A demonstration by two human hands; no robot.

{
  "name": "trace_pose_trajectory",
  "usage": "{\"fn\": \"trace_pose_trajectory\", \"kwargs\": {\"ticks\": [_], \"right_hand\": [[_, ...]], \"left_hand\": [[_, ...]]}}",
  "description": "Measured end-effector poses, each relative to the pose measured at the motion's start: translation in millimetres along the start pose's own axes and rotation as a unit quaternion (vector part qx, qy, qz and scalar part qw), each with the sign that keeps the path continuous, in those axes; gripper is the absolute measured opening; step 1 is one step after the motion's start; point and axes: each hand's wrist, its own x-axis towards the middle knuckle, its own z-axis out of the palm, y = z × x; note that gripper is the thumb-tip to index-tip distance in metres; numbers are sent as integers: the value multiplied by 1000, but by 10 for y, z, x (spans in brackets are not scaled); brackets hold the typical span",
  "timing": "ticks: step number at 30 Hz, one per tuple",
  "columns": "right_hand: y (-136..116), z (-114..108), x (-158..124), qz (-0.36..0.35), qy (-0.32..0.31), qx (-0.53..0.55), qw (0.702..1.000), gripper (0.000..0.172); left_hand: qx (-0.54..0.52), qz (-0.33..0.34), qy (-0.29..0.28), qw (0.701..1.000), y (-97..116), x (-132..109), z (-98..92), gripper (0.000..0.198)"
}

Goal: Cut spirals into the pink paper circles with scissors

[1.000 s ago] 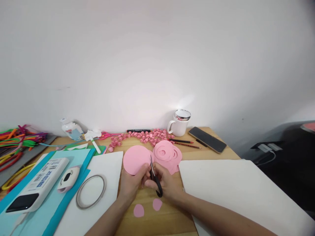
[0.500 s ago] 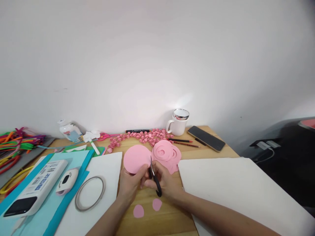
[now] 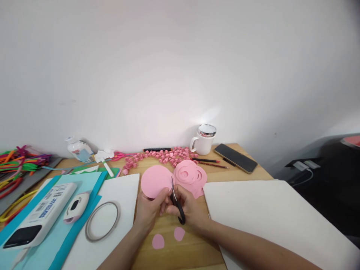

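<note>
A round pink paper disc (image 3: 156,182) is pinched by its lower edge in my left hand (image 3: 149,210), thumb on top. My right hand (image 3: 191,208) grips black-handled scissors (image 3: 178,208), their blades pointing up at the disc's right edge. Whether the blades are apart is hard to make out. Just behind my right hand lies a pile of pink paper pieces (image 3: 194,176), some with curved cuts. Two small pink paper pieces (image 3: 158,241) rest on the wooden table (image 3: 168,258) below my hands.
Many small pink paper curls (image 3: 177,155) lie along the wall beside a white mug (image 3: 204,140), pencils (image 3: 206,160) and a phone (image 3: 235,158). White sheets (image 3: 267,210) flank my arms. At left are a tape roll (image 3: 87,228), a white device (image 3: 42,213) and colourful pipe cleaners (image 3: 22,165).
Almost nothing differs. My hands, the disc and the scissors stay in nearly the same place, and the view has shifted very slightly.
</note>
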Motion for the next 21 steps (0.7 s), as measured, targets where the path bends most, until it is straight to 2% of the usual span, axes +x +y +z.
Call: {"fn": "trace_pose_trajectory", "kwargs": {"ticks": [10, 16, 21], "right_hand": [[61, -25, -11, 16, 7, 15, 1000, 37], [41, -32, -21, 34, 17, -25, 999, 38], [43, -31, -27, 22, 17, -16, 999, 36]], "left_hand": [[22, 11, 5, 1000, 35, -14, 8, 36], [-5, 4, 2, 1000, 17, -3, 2, 35], [17, 8, 32, 999, 51, -7, 23, 32]]}}
